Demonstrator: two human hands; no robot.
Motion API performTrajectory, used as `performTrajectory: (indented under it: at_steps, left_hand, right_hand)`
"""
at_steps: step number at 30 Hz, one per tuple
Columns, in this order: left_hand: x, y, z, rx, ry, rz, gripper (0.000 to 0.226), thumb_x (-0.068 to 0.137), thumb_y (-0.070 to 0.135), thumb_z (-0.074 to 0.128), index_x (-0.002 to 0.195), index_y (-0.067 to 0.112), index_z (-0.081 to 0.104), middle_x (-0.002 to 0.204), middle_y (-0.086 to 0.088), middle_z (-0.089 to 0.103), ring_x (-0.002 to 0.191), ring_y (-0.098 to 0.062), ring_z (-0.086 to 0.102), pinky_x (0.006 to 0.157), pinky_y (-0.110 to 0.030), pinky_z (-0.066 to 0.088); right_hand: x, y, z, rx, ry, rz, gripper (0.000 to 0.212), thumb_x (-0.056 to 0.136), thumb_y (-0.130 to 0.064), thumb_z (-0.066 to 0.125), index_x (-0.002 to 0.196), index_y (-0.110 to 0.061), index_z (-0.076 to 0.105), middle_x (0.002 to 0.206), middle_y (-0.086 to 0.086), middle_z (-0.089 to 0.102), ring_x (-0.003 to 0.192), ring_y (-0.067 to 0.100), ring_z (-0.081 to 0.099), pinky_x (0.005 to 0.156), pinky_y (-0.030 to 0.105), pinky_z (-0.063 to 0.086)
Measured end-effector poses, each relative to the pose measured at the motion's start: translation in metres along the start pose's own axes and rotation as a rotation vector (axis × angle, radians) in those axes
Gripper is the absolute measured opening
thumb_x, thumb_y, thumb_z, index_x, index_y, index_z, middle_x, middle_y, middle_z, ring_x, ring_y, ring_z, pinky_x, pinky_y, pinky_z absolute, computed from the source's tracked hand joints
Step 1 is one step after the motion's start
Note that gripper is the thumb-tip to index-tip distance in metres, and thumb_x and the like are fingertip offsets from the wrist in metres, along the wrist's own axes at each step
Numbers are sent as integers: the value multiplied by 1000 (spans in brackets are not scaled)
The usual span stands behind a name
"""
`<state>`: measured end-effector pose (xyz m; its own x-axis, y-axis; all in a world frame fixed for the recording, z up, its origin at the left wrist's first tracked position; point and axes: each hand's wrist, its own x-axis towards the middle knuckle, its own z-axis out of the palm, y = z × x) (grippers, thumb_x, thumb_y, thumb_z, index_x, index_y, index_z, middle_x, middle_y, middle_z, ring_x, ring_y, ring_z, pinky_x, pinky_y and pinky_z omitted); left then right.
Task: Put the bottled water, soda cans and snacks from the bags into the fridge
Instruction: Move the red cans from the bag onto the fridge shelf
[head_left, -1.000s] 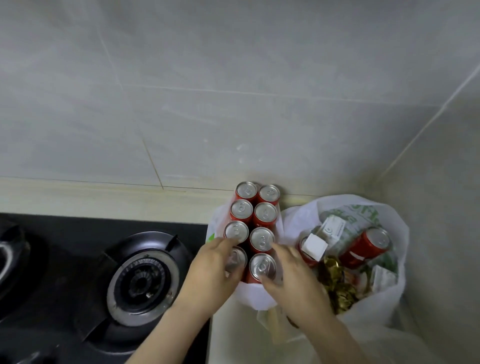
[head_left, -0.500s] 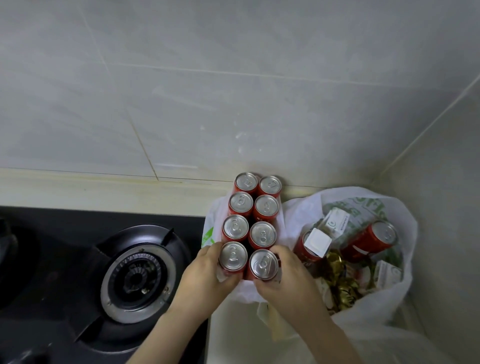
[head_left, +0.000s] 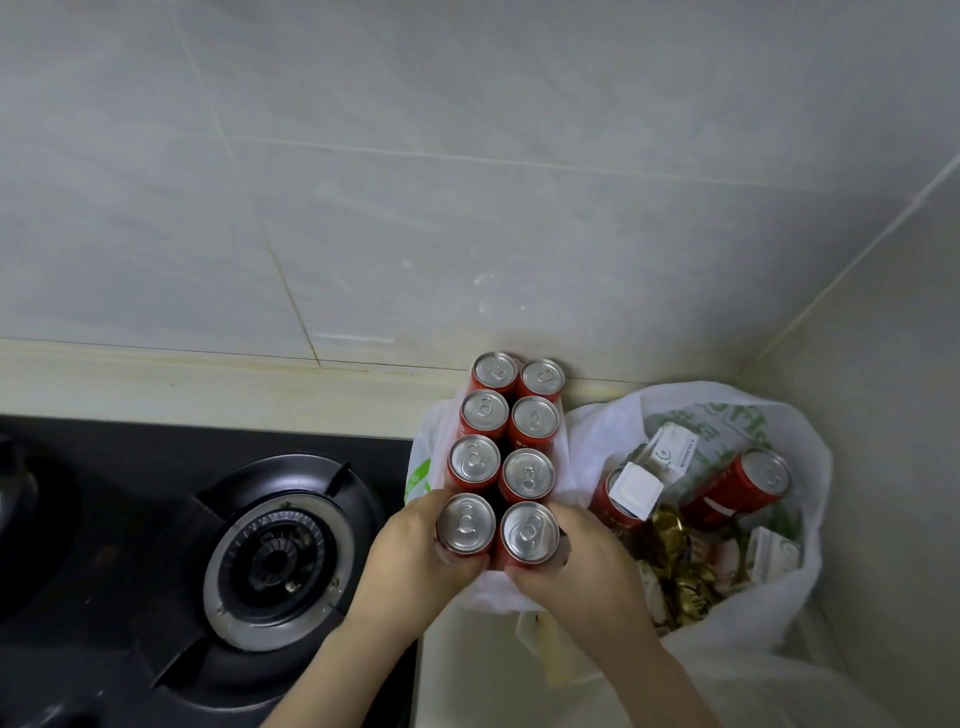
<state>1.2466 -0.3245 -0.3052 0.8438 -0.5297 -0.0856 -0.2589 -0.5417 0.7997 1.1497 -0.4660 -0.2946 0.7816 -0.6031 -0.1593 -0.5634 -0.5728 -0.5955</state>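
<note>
Left of centre I see a round black metal burner (head_left: 275, 556). My left hand (head_left: 415, 561) and right hand (head_left: 576, 566) clamp the shiny-topped red soda can pack (head_left: 506, 457) mid-frame, fingers curled tight. Crinkly white bag (head_left: 779, 597) at right holds cans and cartons; print unreadable.

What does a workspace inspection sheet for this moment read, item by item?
Surface: pale counter in a tiled wall corner.
Job's things: block of eight red cans standing upright in an open white bag; second bag to its right holds two more cans, small cartons and gold-wrapped snacks.
Clutter: nothing seen.
Hands: left hand and right hand grip the near end of the can block.
Cables: nothing seen.
Surroundings: black gas hob to the left.
</note>
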Motion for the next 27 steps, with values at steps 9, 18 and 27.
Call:
performTrajectory:
  at_steps: [9, 18, 27]
  left_hand:
    - [-22, 31, -41, -120, 101, 73, 34, 57, 31, 77, 87, 33, 63, 82, 14, 69, 78, -4, 66, 71, -31, 54]
    - [-67, 93, -109, -349, 229, 237, 42, 62, 16, 84, 98, 29, 66, 91, 14, 72, 83, -2, 69, 75, -24, 56]
    - [-108, 162, -180, -552, 334, 463, 54, 54, 45, 75, 104, 28, 66, 94, 10, 73, 85, -4, 69, 68, -13, 51]
  right_hand:
    - [-29, -25, -37, 217, 101, -102, 47, 51, -52, 67, 94, -35, 64, 89, -17, 65, 84, 1, 59, 75, 24, 50]
    - [-74, -79, -105, 457, 214, -268, 51, 58, -35, 84, 106, -38, 65, 100, -23, 69, 97, -5, 63, 86, 24, 50]
    - [-126, -151, -175, 863, 228, -565, 38, 65, -21, 74, 103, -24, 66, 91, -11, 75, 84, 4, 70, 66, 13, 53]
